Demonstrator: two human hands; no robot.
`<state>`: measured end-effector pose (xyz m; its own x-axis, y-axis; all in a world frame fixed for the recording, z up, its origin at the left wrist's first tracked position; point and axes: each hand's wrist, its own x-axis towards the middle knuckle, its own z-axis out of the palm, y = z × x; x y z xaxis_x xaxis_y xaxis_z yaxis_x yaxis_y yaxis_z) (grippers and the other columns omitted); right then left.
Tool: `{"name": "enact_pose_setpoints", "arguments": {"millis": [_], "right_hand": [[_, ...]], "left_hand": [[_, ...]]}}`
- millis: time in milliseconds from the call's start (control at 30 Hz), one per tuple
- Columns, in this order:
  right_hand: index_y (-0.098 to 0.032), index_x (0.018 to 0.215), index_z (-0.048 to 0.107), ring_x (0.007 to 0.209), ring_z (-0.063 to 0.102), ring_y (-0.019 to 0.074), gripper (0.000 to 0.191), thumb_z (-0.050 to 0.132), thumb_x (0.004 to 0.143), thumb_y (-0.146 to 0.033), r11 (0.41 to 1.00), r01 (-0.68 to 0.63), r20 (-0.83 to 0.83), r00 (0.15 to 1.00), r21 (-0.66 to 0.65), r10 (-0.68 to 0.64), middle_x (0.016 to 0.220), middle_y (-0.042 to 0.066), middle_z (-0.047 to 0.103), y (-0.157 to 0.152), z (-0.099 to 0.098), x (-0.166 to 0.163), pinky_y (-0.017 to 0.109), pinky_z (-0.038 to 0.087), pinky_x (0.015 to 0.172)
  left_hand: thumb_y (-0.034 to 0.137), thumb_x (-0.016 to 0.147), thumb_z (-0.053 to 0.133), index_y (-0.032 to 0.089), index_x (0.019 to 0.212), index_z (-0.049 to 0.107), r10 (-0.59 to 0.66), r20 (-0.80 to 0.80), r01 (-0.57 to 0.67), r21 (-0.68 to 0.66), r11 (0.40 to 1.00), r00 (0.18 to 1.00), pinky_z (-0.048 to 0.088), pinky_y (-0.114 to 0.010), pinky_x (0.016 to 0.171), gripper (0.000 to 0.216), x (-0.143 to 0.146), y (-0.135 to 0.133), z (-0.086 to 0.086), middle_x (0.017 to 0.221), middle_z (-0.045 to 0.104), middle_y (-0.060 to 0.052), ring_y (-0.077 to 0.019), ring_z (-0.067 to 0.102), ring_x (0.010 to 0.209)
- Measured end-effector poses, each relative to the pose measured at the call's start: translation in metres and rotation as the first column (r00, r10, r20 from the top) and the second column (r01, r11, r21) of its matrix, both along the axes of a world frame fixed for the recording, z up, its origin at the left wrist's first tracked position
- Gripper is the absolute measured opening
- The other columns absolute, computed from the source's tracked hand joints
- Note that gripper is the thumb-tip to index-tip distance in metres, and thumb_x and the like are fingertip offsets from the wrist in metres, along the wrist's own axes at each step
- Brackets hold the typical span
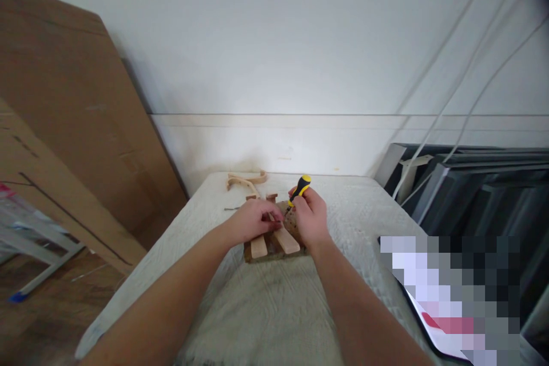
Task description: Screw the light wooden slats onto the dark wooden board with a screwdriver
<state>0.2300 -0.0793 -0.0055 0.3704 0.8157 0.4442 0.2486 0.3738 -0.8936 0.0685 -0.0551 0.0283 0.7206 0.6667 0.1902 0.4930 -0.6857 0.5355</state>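
Observation:
My right hand (312, 216) is closed round a yellow-and-black screwdriver (299, 190), which tilts with its handle end up and its shaft pointing down toward the wooden parts. The tip is too small to make out. Close by on the left, my left hand (251, 220) curls its fingers and thumb onto a pale wooden piece (286, 241). A second pale wooden piece (259, 247) lies beside it. Both rest on a brown wooden block (277, 258). Partly behind my right hand is a rounded wooden part (292, 224) dotted with holes.
Curved wooden pieces (246, 178) lie at the far side of the cloth-covered table (351, 240), near the wall. A thin metal tool (231, 208) sits left of the block. Cardboard (141, 183) stands at left; dark panels (480, 194) and a blurred-out screen (437, 297) are at right.

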Motion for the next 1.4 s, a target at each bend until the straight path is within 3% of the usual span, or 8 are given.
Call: {"name": "enact_pose_setpoints", "arguments": {"millis": [167,300,733,1400], "right_hand": [[-0.018,0.077,0.062,0.057,0.05,0.0145,0.016,0.049,0.07,-0.024,0.993,-0.12,-0.11,0.987,0.004,0.119,0.065,0.0,0.058,-0.008,0.011,0.002,0.026,0.038,0.052],[-0.017,0.077,0.063,0.061,0.054,0.0149,0.017,0.05,0.067,-0.022,0.979,-0.202,-0.094,0.975,0.023,0.203,0.069,0.001,0.061,-0.014,0.019,-0.001,0.026,0.041,0.055],[-0.017,0.081,0.063,0.067,0.059,0.0163,0.018,0.049,0.069,-0.019,0.992,-0.123,0.116,0.986,0.014,0.12,0.073,0.003,0.063,-0.013,0.016,-0.005,0.029,0.046,0.065],[-0.017,0.075,0.064,0.059,0.055,0.0147,0.013,0.053,0.07,-0.022,0.993,-0.112,0.273,0.955,-0.028,0.115,0.067,0.002,0.061,-0.013,0.019,-0.006,0.027,0.042,0.058]], "left_hand": [[0.017,0.076,0.065,0.015,0.085,0.067,0.01,0.001,-0.01,-0.106,0.994,1.0,0.042,-0.02,0.064,0.01,-0.002,0.0,0.001,0.079,0.07,-0.001,-0.0117,0.06,0.069],[0.022,0.077,0.065,0.015,0.081,0.066,-0.003,0.015,0.004,-0.094,0.996,1.0,0.042,-0.021,0.065,0.008,-0.001,0.001,-0.001,0.079,0.069,-0.001,-0.0123,0.06,0.071],[0.023,0.077,0.065,0.015,0.078,0.065,0.015,0.033,-0.013,-0.082,0.997,0.999,0.04,-0.02,0.061,0.008,-0.002,0.0,0.0,0.071,0.066,0.001,-0.0104,0.057,0.064],[0.02,0.076,0.067,0.014,0.077,0.067,0.06,-0.004,-0.06,-0.054,0.997,0.998,0.039,-0.02,0.061,0.006,0.0,-0.004,0.002,0.07,0.067,0.001,-0.0113,0.057,0.064]]}}
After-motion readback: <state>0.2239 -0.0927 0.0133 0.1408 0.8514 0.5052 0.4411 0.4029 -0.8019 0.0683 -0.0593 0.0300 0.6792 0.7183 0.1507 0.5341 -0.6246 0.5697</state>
